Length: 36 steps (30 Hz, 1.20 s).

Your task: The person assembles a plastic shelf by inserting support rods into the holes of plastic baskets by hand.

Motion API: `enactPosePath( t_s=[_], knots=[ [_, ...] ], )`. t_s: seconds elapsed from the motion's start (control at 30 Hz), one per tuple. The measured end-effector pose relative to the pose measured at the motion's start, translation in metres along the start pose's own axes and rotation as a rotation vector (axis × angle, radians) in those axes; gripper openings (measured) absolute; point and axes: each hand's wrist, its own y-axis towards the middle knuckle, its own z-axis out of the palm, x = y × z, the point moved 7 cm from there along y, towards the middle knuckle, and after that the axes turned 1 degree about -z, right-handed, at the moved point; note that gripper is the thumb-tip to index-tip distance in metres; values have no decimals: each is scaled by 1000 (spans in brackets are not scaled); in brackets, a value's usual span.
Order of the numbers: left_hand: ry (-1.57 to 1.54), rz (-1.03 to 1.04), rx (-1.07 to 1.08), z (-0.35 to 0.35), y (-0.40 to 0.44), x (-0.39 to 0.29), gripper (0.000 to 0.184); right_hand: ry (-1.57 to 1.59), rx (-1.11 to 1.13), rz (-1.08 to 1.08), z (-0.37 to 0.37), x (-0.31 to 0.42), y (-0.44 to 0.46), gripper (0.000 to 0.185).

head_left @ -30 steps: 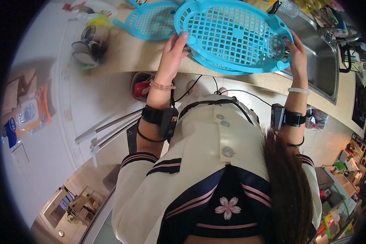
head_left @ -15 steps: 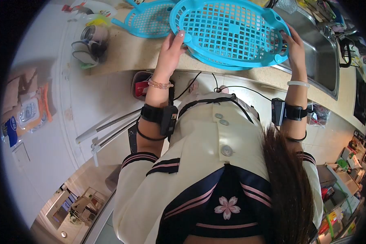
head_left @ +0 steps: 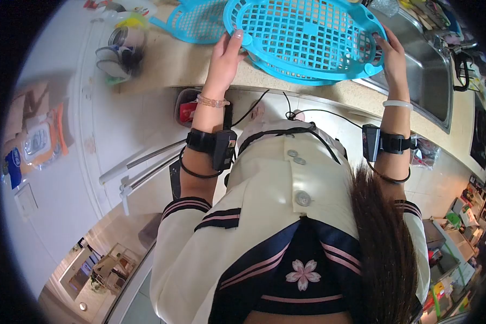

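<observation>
Both hands grip a bright blue, oval plastic shelf tier [head_left: 308,46] with a grid of holes, tilted above the counter. At its left end, my left hand [head_left: 227,59] is closed on the rim, thumb on top near a round corner peg. My right hand [head_left: 392,56] is wrapped round the opposite end, some fingers hidden under the rim. Another blue tier [head_left: 294,77] shows just below the held one; whether they touch I cannot tell. A further blue grid piece [head_left: 200,22] lies on the counter to the left, partly covered by the held tier.
A metal sink [head_left: 424,81] is set into the counter [head_left: 167,67] at the right. Jars and a clear container [head_left: 127,40] stand at the far left. Below the counter edge is a bin [head_left: 186,108] with something red inside. Black cables [head_left: 329,115] hang in front of my body.
The held tier and both hands sit slightly higher in view, as does the counter. Both hands keep their hold on the tier.
</observation>
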Motion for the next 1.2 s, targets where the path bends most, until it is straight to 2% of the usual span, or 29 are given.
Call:
enactPosePath(
  t_s=[0.5, 0.67, 0.73, 0.77, 0.83, 0.87, 0.97, 1.03, 1.1, 1.2],
  knots=[
    [-56, 30, 0, 0, 3, 7, 43, -33, 36, 35, 0, -8, -1, 37],
    [-193, 36, -78, -20, 8, 27, 39, -229, 58, 25, -3, -5, 4, 43],
    [-102, 6, -120, -37, 7, 49, 35, -356, 83, -19, -2, 4, 2, 47],
    [-63, -11, -144, -44, 6, 62, 33, -445, 59, -78, -4, 14, 2, 48],
    [59, -204, -123, -48, 3, 86, 32, -623, 21, -205, -2, 37, 5, 51],
    [121, -301, -115, -50, 0, 98, 32, -668, 44, -336, 6, 54, 8, 54],
    [-302, -429, 8, -39, 0, 121, 32, -769, 322, -617, 94, 127, -15, 51],
    [-415, -429, 59, -38, 5, 133, 34, -775, 577, -818, 164, 151, -42, 48],
    [-426, -421, 43, -35, 8, 140, 34, -1007, 741, -749, 211, 142, -50, 71],
    [-435, -369, 18, -31, 8, 139, 32, -1142, 697, -1013, 251, 117, -65, 60]
  ],
)
